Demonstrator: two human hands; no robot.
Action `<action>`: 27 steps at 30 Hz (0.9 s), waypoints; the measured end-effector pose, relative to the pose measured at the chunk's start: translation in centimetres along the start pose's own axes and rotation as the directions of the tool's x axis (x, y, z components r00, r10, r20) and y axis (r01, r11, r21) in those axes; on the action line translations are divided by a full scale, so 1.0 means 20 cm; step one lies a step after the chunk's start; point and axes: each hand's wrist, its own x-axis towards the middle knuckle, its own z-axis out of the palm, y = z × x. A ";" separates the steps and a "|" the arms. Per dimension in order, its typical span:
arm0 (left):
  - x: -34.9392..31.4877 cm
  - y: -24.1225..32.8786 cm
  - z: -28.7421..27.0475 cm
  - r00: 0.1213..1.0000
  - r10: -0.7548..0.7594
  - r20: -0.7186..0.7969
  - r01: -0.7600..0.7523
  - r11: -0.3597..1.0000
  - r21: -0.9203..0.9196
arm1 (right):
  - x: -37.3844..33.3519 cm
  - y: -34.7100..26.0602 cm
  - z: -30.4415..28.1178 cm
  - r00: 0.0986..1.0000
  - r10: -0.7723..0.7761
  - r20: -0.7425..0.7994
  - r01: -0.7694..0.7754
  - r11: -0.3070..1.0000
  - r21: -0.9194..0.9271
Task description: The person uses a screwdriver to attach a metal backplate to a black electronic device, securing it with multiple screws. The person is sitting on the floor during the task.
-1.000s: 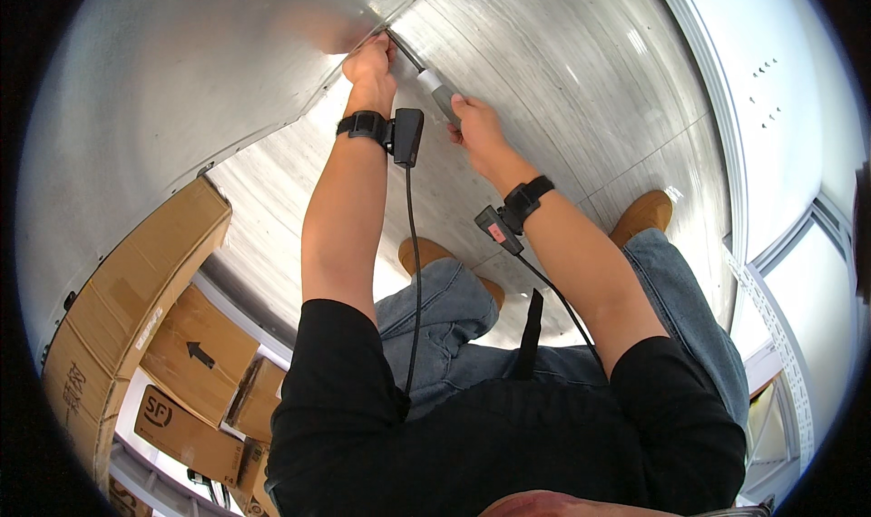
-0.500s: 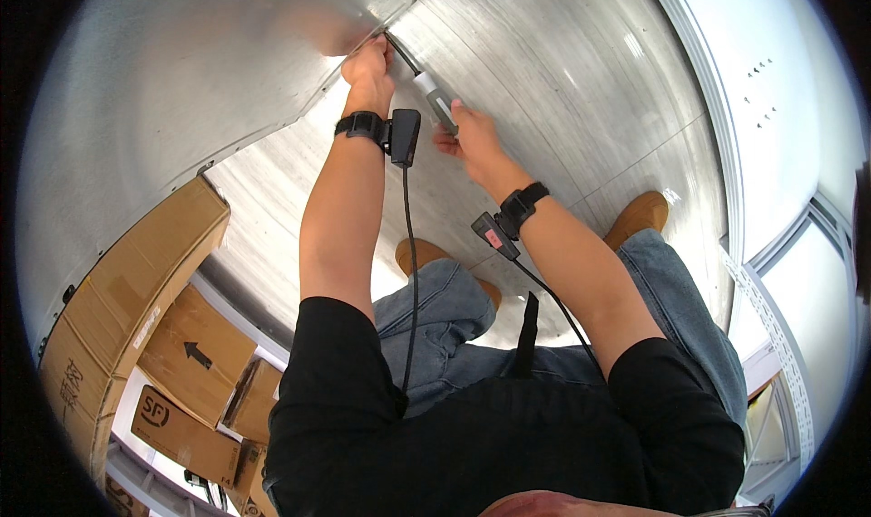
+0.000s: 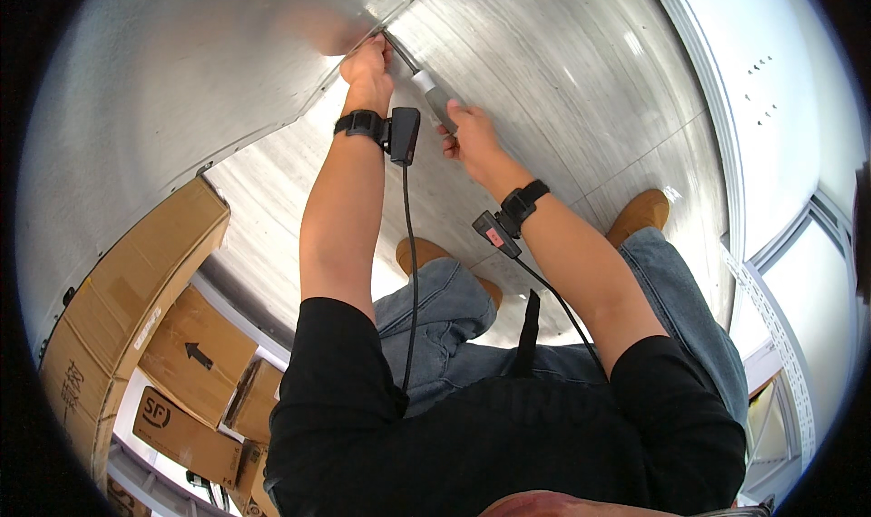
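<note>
A screwdriver (image 3: 437, 97) with a grey handle, white collar and thin dark shaft slants up to the left. My right hand (image 3: 472, 138) is closed on the rear end of its handle, thumb along the top. The shaft runs to the lower edge of a large grey metal panel (image 3: 209, 73). There my left hand (image 3: 366, 62) is bent in with its fingers curled at the panel edge, right beside the shaft tip. The fingertips are partly hidden, and I cannot make out what they hold. The fastener at the tip is also hidden.
Cardboard boxes (image 3: 195, 349) stand at the lower left, beside a long carton (image 3: 136, 290) against the panel. On the right is a white cabinet wall (image 3: 771, 91). Light wood-look flooring (image 3: 562, 82) lies below. Black cables (image 3: 413, 272) run from both wrist devices.
The screwdriver handle has turned a little, and a pale stripe on it no longer shows. My right fingers have shifted their grip slightly. My left hand has hardly moved.
</note>
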 end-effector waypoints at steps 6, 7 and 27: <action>0.03 -0.02 0.00 1.000 0.027 -0.016 -0.028 0.997 -0.076 | -0.02 -0.03 0.02 1.000 0.023 -0.005 -0.022 0.998 0.063; 0.03 -0.02 0.00 1.000 0.022 -0.018 -0.023 0.997 -0.078 | 0.02 -0.01 0.00 0.999 0.031 0.043 -0.032 0.999 0.021; -0.01 0.00 0.01 1.000 -0.006 0.005 0.006 0.995 -0.104 | -0.04 -0.04 0.04 0.998 0.016 -0.062 -0.018 0.999 -0.037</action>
